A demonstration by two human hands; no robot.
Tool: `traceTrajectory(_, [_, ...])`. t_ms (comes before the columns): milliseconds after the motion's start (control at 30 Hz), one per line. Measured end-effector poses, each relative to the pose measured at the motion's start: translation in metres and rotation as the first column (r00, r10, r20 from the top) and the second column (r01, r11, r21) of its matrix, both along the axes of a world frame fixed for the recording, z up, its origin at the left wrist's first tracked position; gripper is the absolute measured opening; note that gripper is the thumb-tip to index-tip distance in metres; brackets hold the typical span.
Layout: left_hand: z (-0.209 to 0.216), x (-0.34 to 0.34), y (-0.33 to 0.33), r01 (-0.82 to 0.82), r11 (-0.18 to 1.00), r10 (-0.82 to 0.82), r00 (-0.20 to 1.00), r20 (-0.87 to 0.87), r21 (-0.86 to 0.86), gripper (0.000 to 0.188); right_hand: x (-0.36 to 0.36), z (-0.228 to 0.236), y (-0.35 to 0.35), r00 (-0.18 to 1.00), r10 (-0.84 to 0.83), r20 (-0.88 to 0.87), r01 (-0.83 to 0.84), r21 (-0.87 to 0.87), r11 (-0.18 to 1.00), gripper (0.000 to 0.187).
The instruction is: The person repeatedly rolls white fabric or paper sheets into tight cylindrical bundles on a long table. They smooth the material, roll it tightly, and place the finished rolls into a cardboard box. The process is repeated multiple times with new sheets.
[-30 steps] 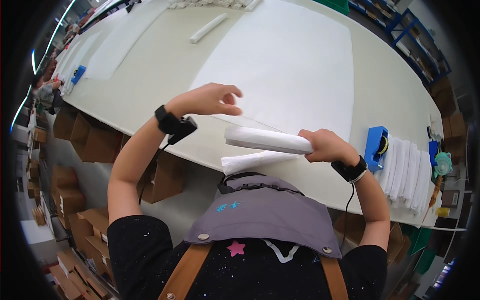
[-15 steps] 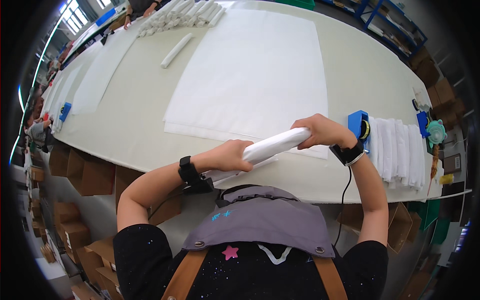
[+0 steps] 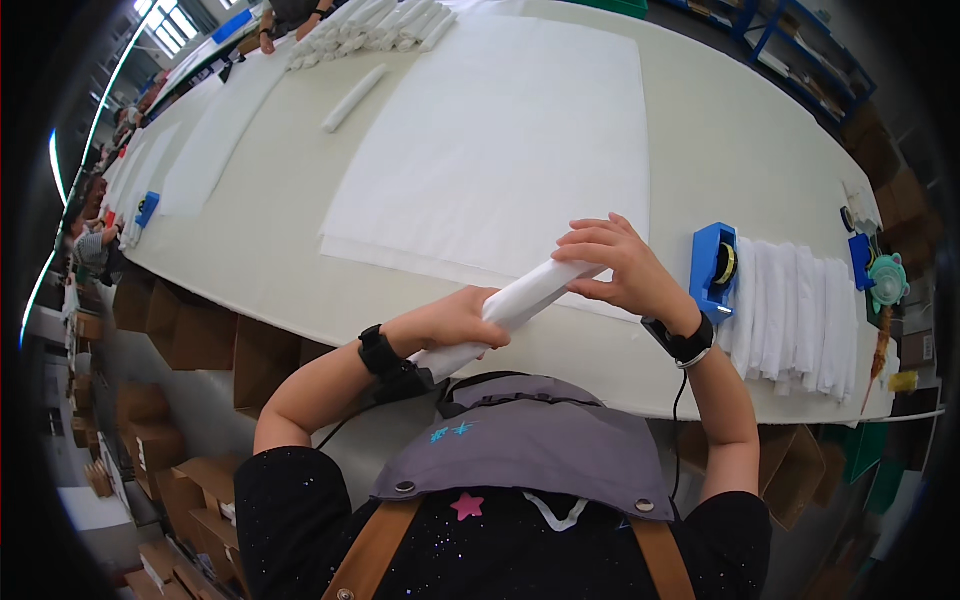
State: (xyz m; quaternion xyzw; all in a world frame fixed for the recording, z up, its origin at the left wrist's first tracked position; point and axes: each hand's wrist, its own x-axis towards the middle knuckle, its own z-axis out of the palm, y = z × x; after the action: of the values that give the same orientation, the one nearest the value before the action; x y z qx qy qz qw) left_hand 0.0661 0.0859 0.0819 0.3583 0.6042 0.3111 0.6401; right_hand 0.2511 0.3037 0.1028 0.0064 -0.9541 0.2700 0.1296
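Observation:
A white wrapped roll slants over the near edge of the table, its right end higher and farther off. Wrapped round its middle, my left hand holds it from the left, and the lower end runs on past that wrist. At the other end is my right hand, thumb beneath and fingers over the top, lightly gripping the tip. Beyond both hands, large white sheets lie flat in a layered stack. A blue tape dispenser stands right of my right hand, beside a row of white wrapped rolls.
A pile of white rolls sits at the far edge, near another person's hands. One loose roll lies left of the sheets. A second tape dispenser is far left. Cardboard boxes stand under the table's edge.
The right hand's fingers have loosened and lifted along the roll's end. The roll has tilted more steeply, and its lower end now shows past my left wrist.

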Motion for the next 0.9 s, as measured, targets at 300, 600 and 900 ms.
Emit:
traceTrajectory(300, [0.011, 0.028, -0.015, -0.143, 0.989, 0.144, 0.989, 0.028, -0.024, 0.051, -0.017, -0.012, -0.003, 0.973, 0.068, -0.221, -0.086, -0.073, 0.994, 0.022])
traceTrajectory(600, [0.015, 0.036, -0.043, -0.154, 0.986, 0.169, 0.935, 0.313, -0.071, 0.051, -0.014, -0.018, -0.003, 0.909, 0.257, -0.328, -0.295, -0.073, 0.953, 0.026])
traceTrajectory(900, [0.026, 0.025, -0.063, -0.124, 0.989, 0.139, 0.959, -0.245, 0.074, 0.047, -0.012, -0.01, -0.004, 0.974, 0.118, -0.193, -0.198, -0.478, 0.855, 0.012])
